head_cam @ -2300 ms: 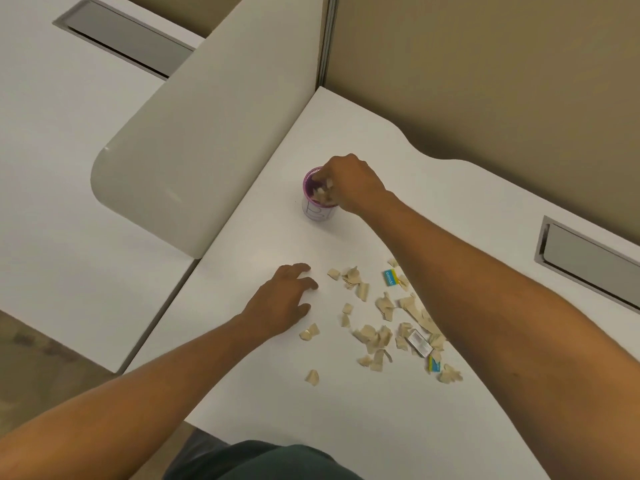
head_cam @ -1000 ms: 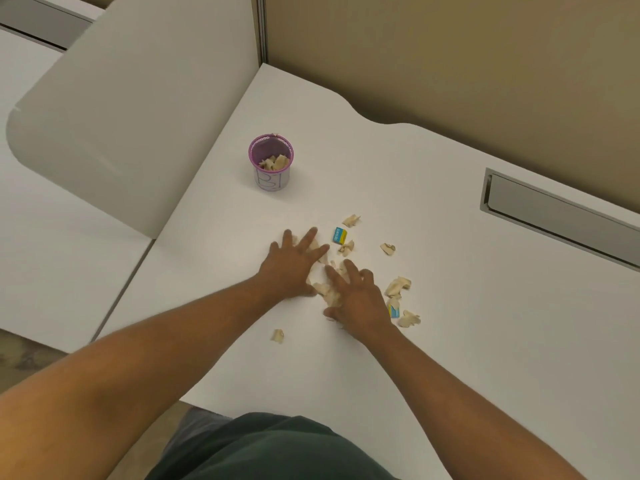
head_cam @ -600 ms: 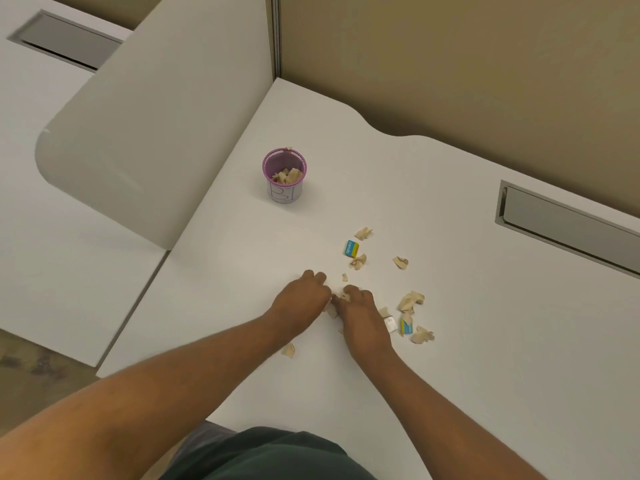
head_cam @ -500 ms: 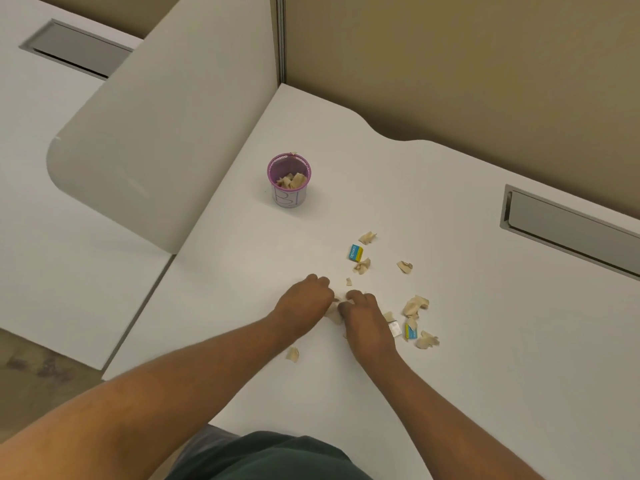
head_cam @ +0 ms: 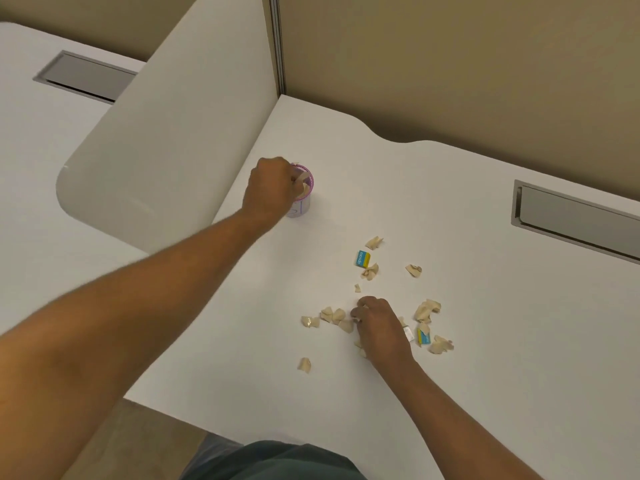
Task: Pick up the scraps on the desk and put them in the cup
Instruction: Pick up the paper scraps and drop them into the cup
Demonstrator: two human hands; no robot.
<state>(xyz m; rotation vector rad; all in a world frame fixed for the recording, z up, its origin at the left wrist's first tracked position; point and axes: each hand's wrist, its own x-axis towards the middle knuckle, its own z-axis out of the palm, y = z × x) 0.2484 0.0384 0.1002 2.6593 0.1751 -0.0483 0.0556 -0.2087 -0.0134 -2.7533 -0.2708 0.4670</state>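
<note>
Half a second back both hands were bunched together over the pile; now the left hand (head_cam: 272, 192) has shot up and away to the cup (head_cam: 304, 199), while the right hand (head_cam: 379, 325) stays down among the scraps (head_cam: 334, 315). Left fingers are curled over the purple rim, pinching pale scraps right at the cup's mouth, with one strip sticking up between the fingers and the rim. Whether those pieces are let go yet, I cannot tell. More tan pieces show inside the cup, which stands upright on the white desk (head_cam: 485, 375), near the rounded white divider panel (head_cam: 162, 161) on its left.

Down at the pile, the right hand rests knuckles-up on the desk, fingers bent inward, fingertips touching the tan scraps just left of it. It looks clenched on a piece or two, though the palm hides exactly what it has.

Plenty left on the surface. A loose row of tan bits trails left of the right hand, one lone scrap (head_cam: 304, 364) sits nearer the desk edge, and a small cluster lies right of the wrist with a blue and yellow scrap (head_cam: 423, 337) in it. Farther up, another blue and yellow piece (head_cam: 362, 259) lies beside two curled tan bits, and one more curl (head_cam: 413, 270) sits apart to the right. A grey cable tray cover (head_cam: 575, 223) is set into the desk, well apart from the scraps.
</note>
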